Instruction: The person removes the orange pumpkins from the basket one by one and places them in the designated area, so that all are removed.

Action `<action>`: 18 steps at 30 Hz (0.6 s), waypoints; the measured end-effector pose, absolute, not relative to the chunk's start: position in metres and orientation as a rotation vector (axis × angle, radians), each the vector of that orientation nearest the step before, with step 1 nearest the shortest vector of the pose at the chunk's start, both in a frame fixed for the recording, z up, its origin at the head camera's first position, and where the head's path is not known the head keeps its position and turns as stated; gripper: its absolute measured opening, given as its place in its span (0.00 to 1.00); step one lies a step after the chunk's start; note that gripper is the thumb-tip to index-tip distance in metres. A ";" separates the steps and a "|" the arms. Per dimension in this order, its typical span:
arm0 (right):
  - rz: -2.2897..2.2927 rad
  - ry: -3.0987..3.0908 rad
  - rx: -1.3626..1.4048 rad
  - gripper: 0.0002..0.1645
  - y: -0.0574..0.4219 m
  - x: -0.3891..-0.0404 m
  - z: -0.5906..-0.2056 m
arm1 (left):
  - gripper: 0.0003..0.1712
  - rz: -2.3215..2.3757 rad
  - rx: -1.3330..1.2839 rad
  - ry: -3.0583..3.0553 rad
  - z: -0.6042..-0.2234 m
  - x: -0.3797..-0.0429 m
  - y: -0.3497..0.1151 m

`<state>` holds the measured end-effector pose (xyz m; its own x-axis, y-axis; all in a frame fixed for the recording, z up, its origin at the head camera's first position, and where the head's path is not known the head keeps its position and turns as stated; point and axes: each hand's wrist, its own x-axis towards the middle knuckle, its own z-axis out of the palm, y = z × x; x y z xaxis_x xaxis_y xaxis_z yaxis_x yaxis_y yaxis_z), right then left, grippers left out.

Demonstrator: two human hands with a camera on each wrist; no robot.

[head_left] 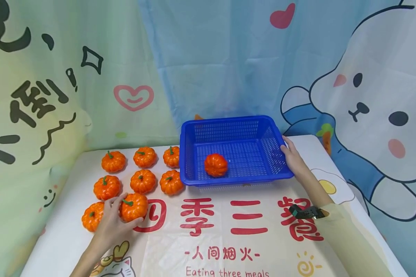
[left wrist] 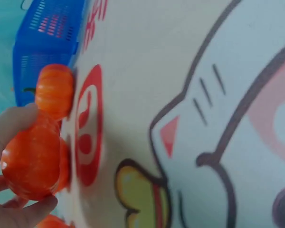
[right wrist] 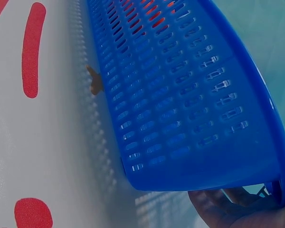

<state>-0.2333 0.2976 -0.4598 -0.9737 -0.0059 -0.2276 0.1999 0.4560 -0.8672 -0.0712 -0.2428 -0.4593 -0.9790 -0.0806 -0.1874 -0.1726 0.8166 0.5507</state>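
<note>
My left hand [head_left: 114, 221] grips a small orange pumpkin [head_left: 134, 207] with a green stem, thumb on one side and fingers on the other. In the left wrist view that pumpkin [left wrist: 32, 159] shows between thumb and fingertips; whether it touches the table is hard to tell. My right hand [head_left: 294, 157] holds the right rim of a blue plastic basket [head_left: 235, 179], its fingers curled under the edge in the right wrist view. Inside the basket lies one orange-red pumpkin [head_left: 216, 165], towards the front left.
Several more pumpkins [head_left: 143, 181] stand in rows left of the basket, the closest ones almost against its wall. One pumpkin [head_left: 93, 216] sits just beyond my left hand. A printed cloth [head_left: 222, 265] covers the table, and a curtain [head_left: 208, 57] hangs behind.
</note>
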 end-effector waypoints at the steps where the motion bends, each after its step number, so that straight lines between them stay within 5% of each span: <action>1: -1.536 2.505 0.170 0.36 0.298 -0.233 -0.460 | 0.58 0.895 -0.209 2.837 -0.462 -0.072 -0.243; 18: -1.524 2.508 0.181 0.36 0.297 -0.232 -0.458 | 0.59 0.940 -0.212 2.788 -0.483 -0.074 -0.240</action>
<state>-0.2323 0.2969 -0.4581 -0.9722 -0.0001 -0.2340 0.2076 0.4605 -0.8630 -0.0735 -0.2401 -0.4831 -0.9714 -0.0735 -0.2257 -0.1951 0.7886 0.5831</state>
